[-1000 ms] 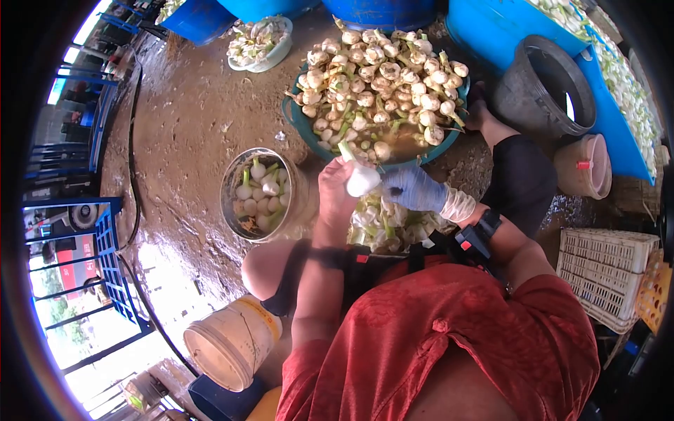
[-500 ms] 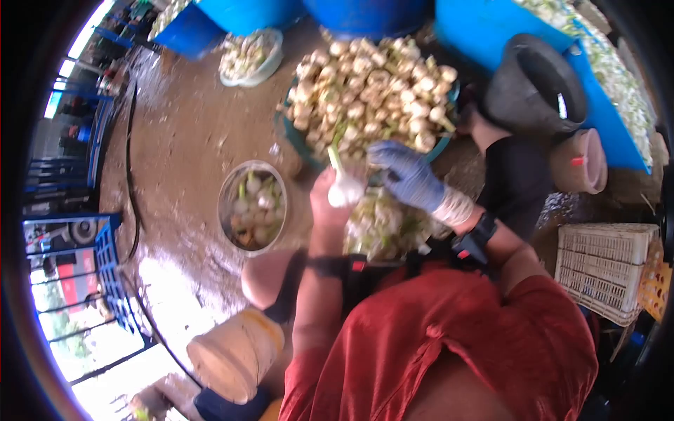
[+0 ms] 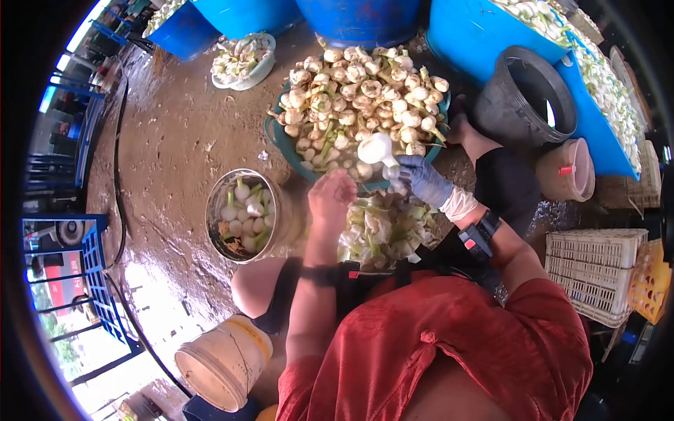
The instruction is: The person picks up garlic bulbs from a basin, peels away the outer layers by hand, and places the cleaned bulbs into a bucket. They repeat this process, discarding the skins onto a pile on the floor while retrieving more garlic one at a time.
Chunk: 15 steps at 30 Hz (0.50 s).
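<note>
My right hand (image 3: pixel 427 184), in a blue-grey glove with a pale cuff, pinches the stem of a white garlic bulb (image 3: pixel 376 149). That bulb hangs over the near rim of a green tub (image 3: pixel 277 140) heaped with brownish bulbs (image 3: pixel 351 91). Bare and curled closed, my left hand (image 3: pixel 332 191) is to the left of it, apart from the bulb; whatever its fingers may hold is hidden. Below both hands lies a pile of leafy peelings (image 3: pixel 386 228). A round metal pot (image 3: pixel 210 210) with white bulbs and some water stands left of my left hand.
Blue tubs (image 3: pixel 358 24) line the far side. A pale basin (image 3: pixel 265 70) of peelings, a black bucket (image 3: pixel 495 98), a pink bucket (image 3: pixel 553 170) and a white crate (image 3: pixel 593 270) stand around. A cream bucket (image 3: pixel 217 358) lies tilted at lower left, near a hose (image 3: pixel 118 175) on muddy ground.
The white bulb has passed from my left hand to my gloved right hand and is now farther forward, bulb end pointing left. My left hand has closed. The view has shifted slightly.
</note>
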Each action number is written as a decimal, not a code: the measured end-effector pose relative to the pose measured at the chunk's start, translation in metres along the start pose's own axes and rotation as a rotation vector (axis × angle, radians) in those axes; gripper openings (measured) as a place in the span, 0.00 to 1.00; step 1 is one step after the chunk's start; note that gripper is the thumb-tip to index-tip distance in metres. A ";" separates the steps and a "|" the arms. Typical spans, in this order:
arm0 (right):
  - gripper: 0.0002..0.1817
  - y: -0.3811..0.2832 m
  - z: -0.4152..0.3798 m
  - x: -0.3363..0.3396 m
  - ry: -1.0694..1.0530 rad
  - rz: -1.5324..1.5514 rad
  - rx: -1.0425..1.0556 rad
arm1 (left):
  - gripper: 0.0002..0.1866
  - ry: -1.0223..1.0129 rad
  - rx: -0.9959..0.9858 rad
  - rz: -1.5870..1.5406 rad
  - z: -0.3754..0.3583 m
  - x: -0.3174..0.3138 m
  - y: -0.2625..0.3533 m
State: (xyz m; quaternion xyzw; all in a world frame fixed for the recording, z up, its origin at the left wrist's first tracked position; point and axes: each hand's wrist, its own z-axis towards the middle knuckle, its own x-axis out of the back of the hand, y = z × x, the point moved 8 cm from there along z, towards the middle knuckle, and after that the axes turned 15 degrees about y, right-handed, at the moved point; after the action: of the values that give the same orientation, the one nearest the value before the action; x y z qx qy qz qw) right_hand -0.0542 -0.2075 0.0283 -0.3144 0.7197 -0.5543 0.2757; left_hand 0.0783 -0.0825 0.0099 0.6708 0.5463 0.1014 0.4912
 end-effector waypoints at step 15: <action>0.15 0.059 -0.008 0.003 -0.227 -0.024 -0.207 | 0.05 0.150 -0.282 0.199 0.005 0.002 0.005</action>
State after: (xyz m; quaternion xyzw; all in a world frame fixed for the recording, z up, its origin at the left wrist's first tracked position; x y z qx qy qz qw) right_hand -0.0705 -0.1939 -0.0270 -0.4105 0.7334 -0.4413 0.3144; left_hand 0.0860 -0.0829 0.0102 0.6367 0.4927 0.2747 0.5257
